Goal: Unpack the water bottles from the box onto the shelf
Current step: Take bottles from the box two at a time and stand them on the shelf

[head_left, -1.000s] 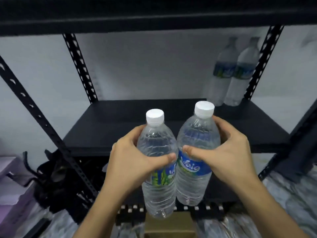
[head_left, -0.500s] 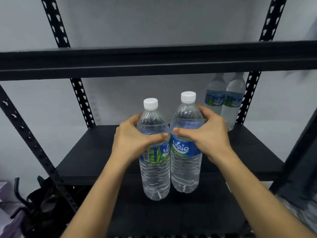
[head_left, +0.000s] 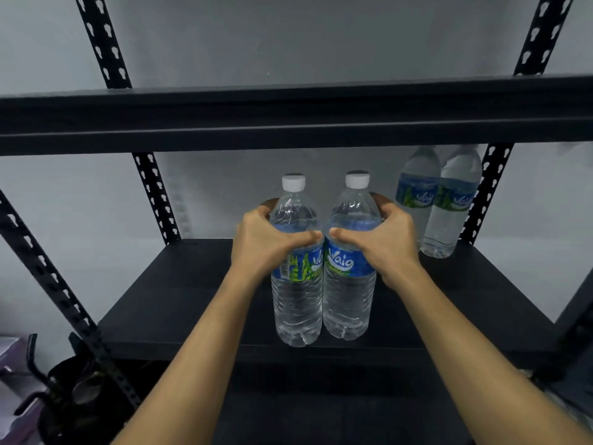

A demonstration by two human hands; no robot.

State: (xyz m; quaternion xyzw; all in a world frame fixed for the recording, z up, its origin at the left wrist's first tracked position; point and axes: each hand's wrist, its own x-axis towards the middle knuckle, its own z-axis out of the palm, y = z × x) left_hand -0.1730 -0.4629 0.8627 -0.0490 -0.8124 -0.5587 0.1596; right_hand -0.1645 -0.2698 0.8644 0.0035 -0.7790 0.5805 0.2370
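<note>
I hold two clear water bottles with white caps and blue-green labels upright, side by side and touching. My left hand [head_left: 268, 244] grips the left bottle [head_left: 296, 303] around its upper body. My right hand [head_left: 383, 244] grips the right bottle [head_left: 348, 300] the same way. Their bases are at the front edge of the black shelf [head_left: 179, 297]; I cannot tell whether they rest on it. Two more bottles [head_left: 439, 200] stand at the shelf's back right corner. The box is out of view.
A black upper shelf board [head_left: 288, 114] crosses the view just above the bottle caps. Perforated black uprights [head_left: 155, 197] stand at the back left and back right [head_left: 487, 194]. Dark objects [head_left: 64, 393] and pale purple items [head_left: 12, 380] lie low at the left.
Both hands have carried the bottles up and forward, from in front of the rack to the shelf's front edge. The view has tilted up, and the box has left the bottom of the frame.
</note>
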